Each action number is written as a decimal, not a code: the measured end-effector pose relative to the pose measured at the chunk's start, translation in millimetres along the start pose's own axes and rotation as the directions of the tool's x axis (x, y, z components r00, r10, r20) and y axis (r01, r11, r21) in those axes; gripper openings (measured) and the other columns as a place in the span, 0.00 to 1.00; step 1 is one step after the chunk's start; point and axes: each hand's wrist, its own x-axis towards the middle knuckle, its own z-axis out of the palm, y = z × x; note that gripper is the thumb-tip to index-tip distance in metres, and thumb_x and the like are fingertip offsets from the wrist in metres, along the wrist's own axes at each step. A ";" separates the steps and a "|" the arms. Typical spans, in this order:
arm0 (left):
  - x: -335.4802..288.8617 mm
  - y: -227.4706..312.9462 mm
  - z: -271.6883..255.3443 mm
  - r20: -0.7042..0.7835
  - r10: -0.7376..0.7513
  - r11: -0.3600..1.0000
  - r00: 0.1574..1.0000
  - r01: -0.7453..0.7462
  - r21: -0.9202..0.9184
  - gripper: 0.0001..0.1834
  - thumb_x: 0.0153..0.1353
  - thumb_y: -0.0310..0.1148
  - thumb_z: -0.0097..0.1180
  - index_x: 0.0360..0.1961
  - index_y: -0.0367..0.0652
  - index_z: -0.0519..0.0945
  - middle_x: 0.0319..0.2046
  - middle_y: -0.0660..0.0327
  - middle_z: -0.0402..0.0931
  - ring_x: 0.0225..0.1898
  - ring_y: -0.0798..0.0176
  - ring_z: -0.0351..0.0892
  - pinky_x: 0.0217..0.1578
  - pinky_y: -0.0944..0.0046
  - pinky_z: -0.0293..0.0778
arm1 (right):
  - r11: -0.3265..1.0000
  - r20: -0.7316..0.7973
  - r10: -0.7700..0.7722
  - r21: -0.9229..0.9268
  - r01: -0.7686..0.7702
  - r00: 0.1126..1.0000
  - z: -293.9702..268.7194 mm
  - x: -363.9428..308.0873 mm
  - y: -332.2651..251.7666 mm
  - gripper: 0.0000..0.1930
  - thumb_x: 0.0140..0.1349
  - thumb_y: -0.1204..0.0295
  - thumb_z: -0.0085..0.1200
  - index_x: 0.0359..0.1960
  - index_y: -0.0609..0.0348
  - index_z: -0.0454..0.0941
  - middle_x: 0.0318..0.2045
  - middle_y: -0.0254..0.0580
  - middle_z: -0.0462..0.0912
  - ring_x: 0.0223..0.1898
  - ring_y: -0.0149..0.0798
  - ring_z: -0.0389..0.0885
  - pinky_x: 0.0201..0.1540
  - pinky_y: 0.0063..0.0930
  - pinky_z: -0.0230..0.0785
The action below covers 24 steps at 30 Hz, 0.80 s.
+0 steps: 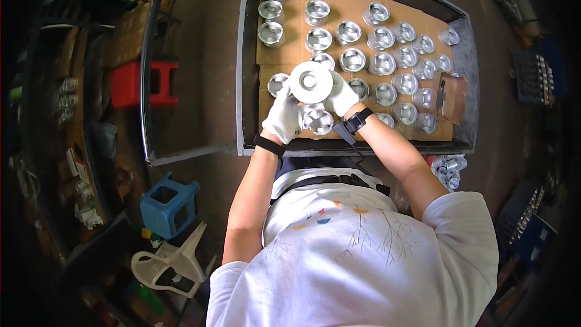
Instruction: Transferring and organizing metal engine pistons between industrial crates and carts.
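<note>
Held up between my white-gloved hands is a silvery metal piston (311, 82), its round crown turned toward me with a ringed hollow in the middle. My left hand (283, 117) grips its lower left side, and my right hand (342, 96) closes on its right side. Below them, a shallow grey metal tray (243, 60) is lined with cardboard (290, 54). Several pistons stand on it in loose rows, such as one piston (381, 63) to the right. Another piston (318, 122) sits just in front of my wrists, and one more (278, 85) beside my left hand.
A small open cardboard box (451, 98) stands at the tray's right end. Loose metal parts (449, 171) lie beyond its near right corner. On my left are a metal frame (146, 85), a red stool (136, 85), a blue stool (169, 206) and a tipped white plastic chair (175, 260).
</note>
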 end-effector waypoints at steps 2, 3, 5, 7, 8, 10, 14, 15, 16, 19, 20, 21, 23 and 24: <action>4.3 -3.0 0.3 -0.028 -0.023 0.999 0.999 0.024 0.044 0.34 0.69 0.61 0.36 0.62 0.45 0.66 0.46 0.56 0.78 0.35 0.60 0.80 0.26 0.67 0.79 | 0.978 -0.025 0.103 0.185 -0.096 0.994 2.9 -4.4 -7.2 0.15 0.63 0.77 0.43 0.52 0.63 0.72 0.49 0.41 0.79 0.51 0.38 0.79 0.58 0.35 0.73; 5.1 -3.5 2.1 0.011 -0.030 0.999 1.000 0.029 0.041 0.34 0.69 0.61 0.35 0.62 0.46 0.66 0.48 0.56 0.78 0.35 0.58 0.81 0.26 0.67 0.80 | 0.977 -0.019 0.104 0.191 -0.098 0.994 -2.1 -5.0 -8.5 0.15 0.63 0.77 0.43 0.52 0.63 0.72 0.49 0.41 0.79 0.51 0.38 0.79 0.58 0.35 0.73; 9.2 -7.3 7.3 -0.016 -0.028 0.999 0.999 0.028 0.039 0.34 0.69 0.61 0.35 0.62 0.47 0.66 0.48 0.56 0.77 0.36 0.58 0.82 0.26 0.67 0.80 | 1.000 -0.016 0.019 -0.010 -0.019 1.000 -12.0 -3.7 -11.7 0.16 0.62 0.76 0.45 0.52 0.64 0.71 0.49 0.44 0.79 0.51 0.40 0.79 0.59 0.36 0.72; 14.0 -8.8 5.3 0.064 -0.026 1.000 0.998 0.026 0.007 0.33 0.69 0.60 0.35 0.63 0.47 0.66 0.51 0.56 0.77 0.43 0.56 0.82 0.32 0.62 0.82 | 0.999 -0.002 0.034 0.036 -0.034 0.999 -18.7 -0.9 -14.8 0.17 0.62 0.76 0.45 0.53 0.65 0.71 0.49 0.44 0.80 0.51 0.40 0.79 0.59 0.36 0.72; 16.2 -10.2 4.2 0.064 -0.026 1.000 0.998 0.025 0.010 0.33 0.69 0.60 0.35 0.63 0.47 0.66 0.51 0.56 0.77 0.43 0.56 0.82 0.32 0.62 0.82 | 0.996 0.007 0.045 0.078 -0.046 0.999 -22.0 -0.5 -16.3 0.17 0.62 0.76 0.44 0.53 0.65 0.71 0.48 0.44 0.80 0.51 0.40 0.79 0.59 0.36 0.72; 20.8 -12.9 4.3 0.047 0.040 0.999 0.998 -0.040 0.001 0.32 0.69 0.59 0.36 0.63 0.46 0.66 0.54 0.55 0.74 0.50 0.53 0.78 0.43 0.54 0.81 | 0.988 0.054 0.048 0.147 -0.056 0.997 -18.6 -7.3 -22.1 0.17 0.61 0.77 0.45 0.52 0.64 0.72 0.47 0.44 0.80 0.49 0.40 0.80 0.57 0.35 0.73; 29.2 -12.3 7.0 0.113 0.167 0.973 0.979 -0.182 0.141 0.31 0.69 0.56 0.38 0.63 0.44 0.66 0.57 0.53 0.72 0.55 0.51 0.74 0.53 0.50 0.76 | 0.975 -0.008 0.033 -0.218 -0.034 0.999 -26.7 -12.4 -37.8 0.14 0.59 0.80 0.47 0.47 0.63 0.75 0.43 0.41 0.81 0.43 0.38 0.80 0.47 0.31 0.74; 28.7 -4.5 13.7 0.110 0.048 0.998 0.993 -0.053 0.042 0.31 0.69 0.55 0.38 0.63 0.43 0.65 0.58 0.53 0.71 0.56 0.50 0.74 0.54 0.50 0.75 | 0.977 -0.019 0.023 -0.213 -0.027 1.000 -34.6 -15.1 -43.5 0.14 0.59 0.80 0.47 0.47 0.63 0.75 0.43 0.41 0.81 0.43 0.38 0.80 0.47 0.31 0.74; 27.4 2.7 20.3 0.115 -0.068 0.996 0.991 0.074 -0.056 0.31 0.69 0.54 0.39 0.63 0.43 0.65 0.58 0.52 0.71 0.56 0.50 0.73 0.54 0.49 0.74 | 0.866 0.065 -0.065 -0.492 0.089 0.996 -41.5 -15.6 -50.0 0.14 0.58 0.79 0.47 0.46 0.63 0.75 0.41 0.40 0.80 0.42 0.36 0.78 0.45 0.30 0.73; 30.4 9.5 27.2 0.054 -0.085 0.994 0.995 0.088 -0.068 0.31 0.69 0.54 0.40 0.63 0.43 0.65 0.57 0.51 0.71 0.56 0.49 0.73 0.53 0.43 0.74 | 0.388 0.231 -0.144 -0.881 0.270 0.962 -44.5 -10.7 -58.5 0.13 0.58 0.79 0.47 0.44 0.64 0.76 0.37 0.36 0.79 0.38 0.30 0.75 0.42 0.28 0.71; 31.2 11.3 26.4 0.010 -0.075 0.996 0.997 0.075 -0.046 0.31 0.69 0.55 0.40 0.63 0.43 0.66 0.57 0.51 0.71 0.56 0.49 0.73 0.52 0.41 0.74 | 0.390 0.225 -0.149 -0.881 0.267 0.963 -42.1 -11.5 -54.4 0.13 0.58 0.79 0.47 0.44 0.64 0.76 0.37 0.36 0.79 0.38 0.30 0.75 0.42 0.28 0.71; 33.5 12.0 25.5 0.011 -0.079 0.996 0.997 0.080 -0.048 0.31 0.69 0.55 0.40 0.63 0.43 0.66 0.57 0.51 0.71 0.56 0.49 0.73 0.52 0.41 0.74 | 0.624 0.138 -0.151 -0.755 0.203 0.979 -24.2 -14.0 -54.5 0.13 0.58 0.79 0.47 0.44 0.63 0.76 0.37 0.34 0.79 0.37 0.28 0.74 0.41 0.26 0.71; 37.6 12.9 21.1 0.013 -0.037 0.997 0.999 0.037 -0.070 0.30 0.68 0.53 0.44 0.62 0.42 0.66 0.56 0.52 0.72 0.55 0.50 0.74 0.51 0.41 0.75 | 0.812 0.050 -0.128 -0.568 0.134 0.990 -20.7 -12.0 -53.9 0.12 0.58 0.79 0.48 0.44 0.62 0.76 0.36 0.33 0.78 0.36 0.27 0.73 0.40 0.25 0.71; 43.8 10.5 17.0 0.021 -0.046 0.997 0.999 0.047 -0.067 0.30 0.68 0.53 0.44 0.62 0.42 0.66 0.56 0.52 0.72 0.55 0.50 0.74 0.51 0.41 0.75 | 0.838 0.020 -0.107 -0.536 0.101 0.994 -31.8 -10.8 -56.7 0.13 0.59 0.78 0.49 0.46 0.61 0.76 0.36 0.32 0.78 0.37 0.25 0.73 0.40 0.23 0.70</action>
